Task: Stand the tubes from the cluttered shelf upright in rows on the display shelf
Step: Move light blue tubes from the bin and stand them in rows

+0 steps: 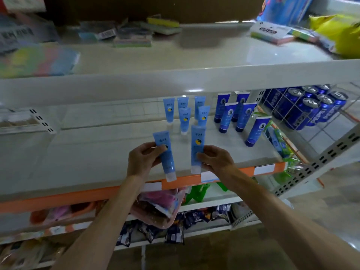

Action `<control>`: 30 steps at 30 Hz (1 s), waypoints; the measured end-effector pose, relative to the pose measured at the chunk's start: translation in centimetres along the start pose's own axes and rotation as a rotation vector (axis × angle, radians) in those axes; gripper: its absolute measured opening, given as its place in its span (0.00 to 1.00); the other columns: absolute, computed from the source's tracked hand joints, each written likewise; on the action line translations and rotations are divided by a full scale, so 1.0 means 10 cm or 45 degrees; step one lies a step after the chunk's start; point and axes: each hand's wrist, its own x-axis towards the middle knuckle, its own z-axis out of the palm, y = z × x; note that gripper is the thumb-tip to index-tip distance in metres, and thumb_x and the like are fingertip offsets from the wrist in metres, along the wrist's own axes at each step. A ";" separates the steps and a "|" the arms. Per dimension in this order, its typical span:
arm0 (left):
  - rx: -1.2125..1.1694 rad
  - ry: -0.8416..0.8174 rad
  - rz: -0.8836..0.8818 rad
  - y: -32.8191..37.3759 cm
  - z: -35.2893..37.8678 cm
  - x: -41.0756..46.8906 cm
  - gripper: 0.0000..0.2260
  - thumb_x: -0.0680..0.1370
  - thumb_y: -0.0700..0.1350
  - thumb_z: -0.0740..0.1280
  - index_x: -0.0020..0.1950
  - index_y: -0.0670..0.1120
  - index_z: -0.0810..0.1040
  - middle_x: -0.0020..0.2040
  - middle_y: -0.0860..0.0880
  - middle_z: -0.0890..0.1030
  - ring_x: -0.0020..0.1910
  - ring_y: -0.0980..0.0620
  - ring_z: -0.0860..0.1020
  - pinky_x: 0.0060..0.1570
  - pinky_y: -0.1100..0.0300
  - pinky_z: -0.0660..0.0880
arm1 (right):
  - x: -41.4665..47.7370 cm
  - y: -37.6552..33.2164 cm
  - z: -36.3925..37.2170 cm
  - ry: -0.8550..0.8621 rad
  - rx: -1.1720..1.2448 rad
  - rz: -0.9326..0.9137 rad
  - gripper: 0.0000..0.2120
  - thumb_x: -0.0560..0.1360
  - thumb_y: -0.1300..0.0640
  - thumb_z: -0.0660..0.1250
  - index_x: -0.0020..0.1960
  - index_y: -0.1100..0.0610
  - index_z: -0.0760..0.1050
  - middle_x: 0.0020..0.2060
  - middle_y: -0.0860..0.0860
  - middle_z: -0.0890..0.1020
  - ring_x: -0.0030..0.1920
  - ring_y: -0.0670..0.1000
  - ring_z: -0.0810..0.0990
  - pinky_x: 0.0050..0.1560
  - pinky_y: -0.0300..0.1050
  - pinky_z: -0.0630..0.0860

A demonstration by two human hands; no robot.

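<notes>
A white shelf [87, 152] with an orange strip [58, 200] along its front edge runs across the middle of the head view, seen from in front and slightly above. Two bare arms reach up to it from the bottom of the frame.

The left hand [143, 158] grips the left tube [165, 152], which is pale blue. The thumb lies across the tube's front and the fingers curl behind it. This tube tilts, with its white cap down over the orange strip.

The right hand [216, 158] grips the right tube [197, 147], also pale blue, with the thumb on its front and the fingers curled round its right edge. It is nearly upright, cap down at the shelf's front edge. It is unclear whether either cap touches the shelf. The two held tubes are near each other but apart.

Behind them, five pale tubes [185, 119] stand cap down in two rows near the back of the shelf. To their right, five dark tubes [244, 116] stand the same way, and the nearest one leans. Green packets [276, 137] lie at the shelf's right end. Beyond a wire grid on the right stand blue Pepsi cans [303, 110].

The top shelf [194, 55] holds blurred pastel pads and, at the far right, a yellow bag [339, 34]. Below the orange strip, a pink tray [153, 221] holds packets.
</notes>
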 end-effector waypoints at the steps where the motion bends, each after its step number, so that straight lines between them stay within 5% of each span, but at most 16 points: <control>1: -0.006 -0.016 0.005 0.00 -0.04 0.03 0.10 0.72 0.39 0.74 0.52 0.40 0.82 0.45 0.45 0.85 0.44 0.50 0.84 0.44 0.57 0.82 | 0.02 -0.01 0.03 -0.005 0.011 0.001 0.09 0.73 0.68 0.70 0.52 0.60 0.77 0.48 0.56 0.83 0.43 0.51 0.84 0.41 0.39 0.82; 11: -0.105 0.008 0.046 -0.02 -0.24 0.26 0.09 0.74 0.39 0.72 0.53 0.39 0.82 0.47 0.43 0.85 0.45 0.49 0.84 0.43 0.60 0.81 | 0.13 0.03 0.26 -0.064 -0.299 -0.208 0.11 0.73 0.67 0.70 0.53 0.55 0.76 0.46 0.49 0.83 0.47 0.47 0.83 0.43 0.37 0.80; 20: 0.127 0.010 0.196 -0.18 -0.07 0.44 0.09 0.73 0.38 0.72 0.53 0.38 0.83 0.47 0.43 0.85 0.46 0.48 0.84 0.49 0.53 0.81 | 0.38 0.13 0.01 0.072 -0.443 -0.346 0.11 0.73 0.65 0.69 0.54 0.56 0.75 0.50 0.53 0.82 0.52 0.52 0.82 0.55 0.53 0.80; 30: 0.163 0.111 0.359 -0.38 0.23 0.92 0.08 0.74 0.39 0.72 0.53 0.44 0.83 0.47 0.48 0.85 0.46 0.52 0.84 0.45 0.55 0.81 | 1.01 0.25 -0.35 0.174 -0.418 -0.499 0.16 0.73 0.66 0.69 0.60 0.59 0.74 0.51 0.49 0.82 0.51 0.45 0.81 0.48 0.40 0.79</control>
